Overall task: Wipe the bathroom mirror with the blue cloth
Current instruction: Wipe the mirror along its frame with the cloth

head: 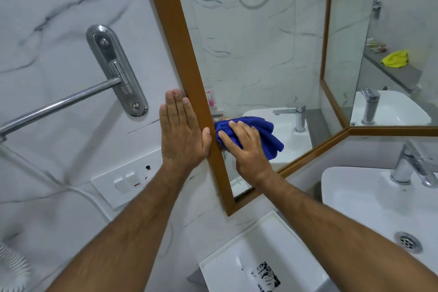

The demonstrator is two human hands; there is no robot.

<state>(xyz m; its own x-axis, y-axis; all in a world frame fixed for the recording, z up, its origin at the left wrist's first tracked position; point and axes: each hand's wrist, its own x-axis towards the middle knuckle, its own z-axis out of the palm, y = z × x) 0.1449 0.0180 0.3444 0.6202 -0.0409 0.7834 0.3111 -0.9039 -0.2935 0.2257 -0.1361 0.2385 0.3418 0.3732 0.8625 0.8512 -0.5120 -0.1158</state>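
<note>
— Against the marble-veined wall, head view: what is listed?

— Item one, mirror (pixel 256 59), brown wooden frame (pixel 189 73), glass reflecting marble tiles, a towel ring and a basin tap. Item two, blue cloth (pixel 265 133), bunched, pressed to the glass just beside the frame's left edge, low on the mirror.

— Hands?

— Right hand (pixel 246 147) on top of the cloth, fingers (pixel 227 137) spread and curled over it, grasping it against the glass. Left hand (pixel 182 130) flat on the wall, fingers released and straight, thumb touching the frame.

— Room fittings?

— Chrome towel bar (pixel 59 104) on its wall plate at left; white switch plate (pixel 128 178) below it; white basin (pixel 379 197) with chrome tap (pixel 412 166) at right; white tray (pixel 263 253) beneath the mirror's corner.
</note>
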